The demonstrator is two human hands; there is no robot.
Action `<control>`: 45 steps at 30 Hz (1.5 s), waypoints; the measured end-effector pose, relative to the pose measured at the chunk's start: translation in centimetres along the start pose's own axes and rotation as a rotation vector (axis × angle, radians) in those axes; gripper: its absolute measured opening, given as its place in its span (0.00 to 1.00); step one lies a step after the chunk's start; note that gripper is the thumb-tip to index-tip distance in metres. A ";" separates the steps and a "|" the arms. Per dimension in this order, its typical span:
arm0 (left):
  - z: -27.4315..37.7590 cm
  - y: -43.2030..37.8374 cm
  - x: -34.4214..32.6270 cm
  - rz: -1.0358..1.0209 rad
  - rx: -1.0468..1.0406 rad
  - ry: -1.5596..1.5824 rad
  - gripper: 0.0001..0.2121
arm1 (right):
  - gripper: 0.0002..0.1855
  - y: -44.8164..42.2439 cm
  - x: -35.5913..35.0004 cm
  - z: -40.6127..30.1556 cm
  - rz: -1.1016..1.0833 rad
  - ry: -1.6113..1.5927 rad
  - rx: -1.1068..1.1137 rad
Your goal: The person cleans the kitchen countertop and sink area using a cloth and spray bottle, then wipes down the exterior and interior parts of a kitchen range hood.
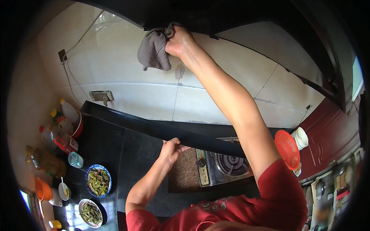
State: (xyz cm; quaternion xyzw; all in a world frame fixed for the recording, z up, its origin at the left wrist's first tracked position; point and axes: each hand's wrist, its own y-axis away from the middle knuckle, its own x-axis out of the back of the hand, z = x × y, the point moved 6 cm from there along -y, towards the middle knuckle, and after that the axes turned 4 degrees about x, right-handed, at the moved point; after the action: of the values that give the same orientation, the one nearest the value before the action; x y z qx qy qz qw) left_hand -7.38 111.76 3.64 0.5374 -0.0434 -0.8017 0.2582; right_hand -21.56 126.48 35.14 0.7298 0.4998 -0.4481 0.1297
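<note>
My left hand (172,151) grips the lower edge of a long black trough-like panel (136,125). The panel slants above the black counter, and its right end passes behind my right arm. Higher up, my right hand (181,42) is closed on a grey cloth (154,52). That hand is at the lower edge of a black overhead unit that looks like a range hood (188,16); contact is hard to make out. The cloth hangs down in front of the tiled wall (130,69). Some of my right fingers are hidden by the cloth.
Below the panel stands a gas stove (231,163). Two dishes of cooked food, a blue-rimmed bowl (98,181) and a plate (90,213), sit on the left counter near several bottles (68,111). A red basket (286,149) is at the right. A plugged wall socket (101,96) is behind.
</note>
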 end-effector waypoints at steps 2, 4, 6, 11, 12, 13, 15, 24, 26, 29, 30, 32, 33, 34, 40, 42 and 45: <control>0.1 -0.1 0.4 0.011 0.000 0.004 0.19 | 0.14 0.6 0.2 -1.5 0.105 0.024 0.184; 0.6 0.4 1.0 0.060 0.010 0.005 0.20 | 0.14 3.5 -0.6 -3.7 0.274 0.190 0.512; 0.8 0.5 1.2 0.090 0.015 0.002 0.20 | 0.17 5.7 -1.1 -6.7 0.408 0.436 0.626; 0.7 0.0 1.2 0.042 -0.025 -0.009 0.17 | 0.21 8.2 -3.0 -6.8 0.576 0.913 0.767; 0.2 -0.7 0.5 0.017 -0.007 -0.019 0.17 | 0.22 7.5 -2.2 -8.1 0.585 0.969 0.785; 0.0 -0.9 0.8 0.008 0.008 -0.023 0.17 | 0.22 7.3 -2.1 -8.2 0.594 1.022 0.784; -0.2 -0.8 0.8 0.015 0.029 -0.026 0.17 | 0.21 7.6 -2.2 -8.1 0.653 0.928 0.665; -0.9 0.5 0.2 -0.013 0.077 -0.023 0.22 | 0.18 12.4 -7.3 -8.0 0.464 0.867 0.781; -1.2 0.3 0.5 -0.036 0.099 -0.018 0.23 | 0.23 13.5 -8.1 -8.2 0.430 0.947 0.829; -1.3 0.0 1.0 -0.035 0.110 -0.021 0.23 | 0.25 15.3 -10.6 -8.2 0.145 1.003 0.879; -1.3 0.0 1.1 -0.027 0.113 -0.028 0.23 | 0.24 16.0 -11.1 -8.5 0.122 1.011 0.931; -1.4 0.0 1.1 -0.023 0.115 -0.031 0.23 | 0.22 17.1 -12.4 -8.9 0.075 1.027 1.033; -1.4 0.1 1.1 -0.024 0.112 -0.024 0.23 | 0.21 17.6 -12.9 -8.9 0.049 1.032 1.081; -1.3 0.3 1.1 -0.024 0.109 -0.016 0.22 | 0.20 18.0 -13.4 -8.8 0.021 1.036 1.127; -1.4 0.8 1.0 0.071 0.116 -0.024 0.21 | 0.18 18.1 -14.1 -8.3 -0.076 1.352 1.281; -1.4 -0.2 1.5 0.015 0.121 -0.004 0.22 | 0.17 16.6 -13.8 -8.0 -0.095 1.555 1.331; -1.9 -0.7 2.2 0.030 0.097 0.018 0.22 | 0.16 14.4 -12.7 -7.2 -0.112 1.894 1.385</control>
State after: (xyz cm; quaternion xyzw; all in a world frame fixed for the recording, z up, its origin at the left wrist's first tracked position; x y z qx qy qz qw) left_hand -6.60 111.68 0.74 0.5559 -0.0877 -0.7897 0.2442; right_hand -6.84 116.53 45.43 0.6636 0.0777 0.0922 -0.7383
